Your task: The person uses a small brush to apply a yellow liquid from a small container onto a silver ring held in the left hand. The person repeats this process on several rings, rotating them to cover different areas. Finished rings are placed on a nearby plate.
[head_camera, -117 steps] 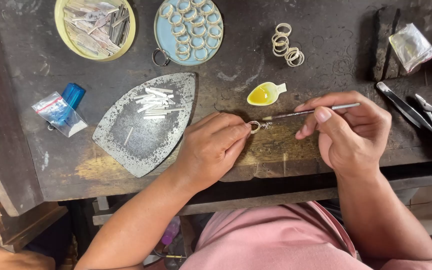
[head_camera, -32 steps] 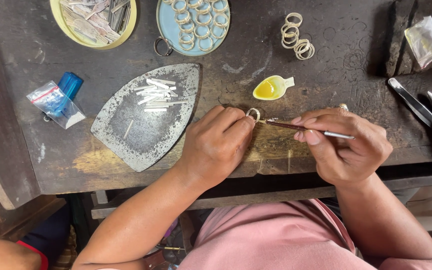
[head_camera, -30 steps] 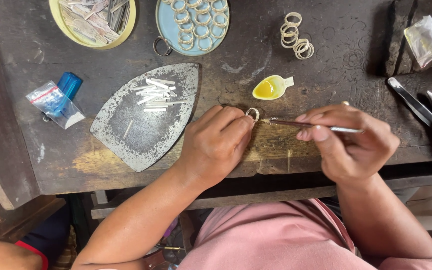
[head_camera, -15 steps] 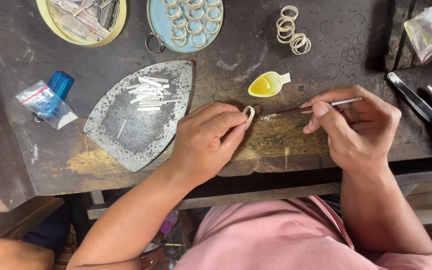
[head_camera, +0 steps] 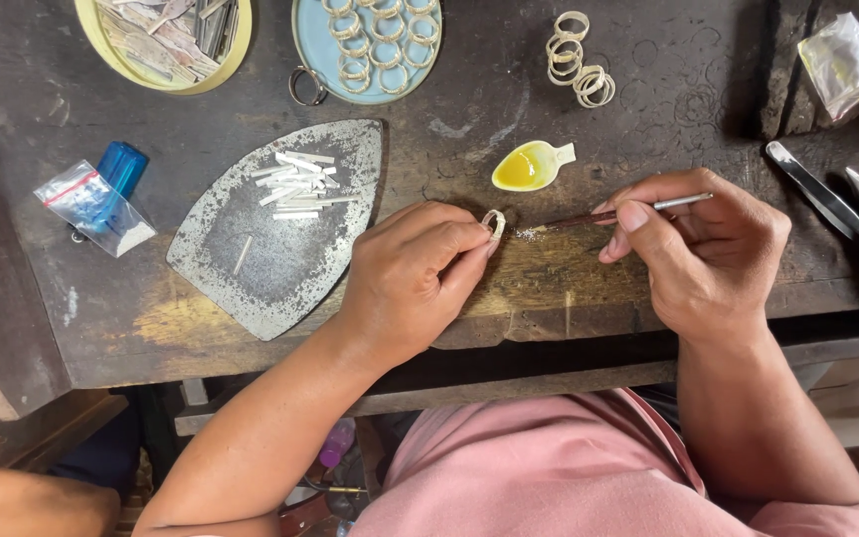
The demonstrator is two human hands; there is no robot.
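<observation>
Ring [head_camera: 493,223], small, light, stiff, is pinched edgewise by left hand [head_camera: 412,278]; brush [head_camera: 628,210] is held by right hand [head_camera: 708,254].

Looks like a small jewellery workshop to me: I'm seeing a scarred dark wooden bench [head_camera: 648,89], loose metal rings [head_camera: 577,55], a blue dish of more rings [head_camera: 368,45], cut silver strips on an iron-shaped plate [head_camera: 280,229], and pliers [head_camera: 847,204].

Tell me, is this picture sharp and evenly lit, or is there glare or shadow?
Head view: soft, even daylight; the ring and both hands, left hand and right hand, look sharp; faint glare on the yellow dish; deep shadow under the bench edge.
</observation>
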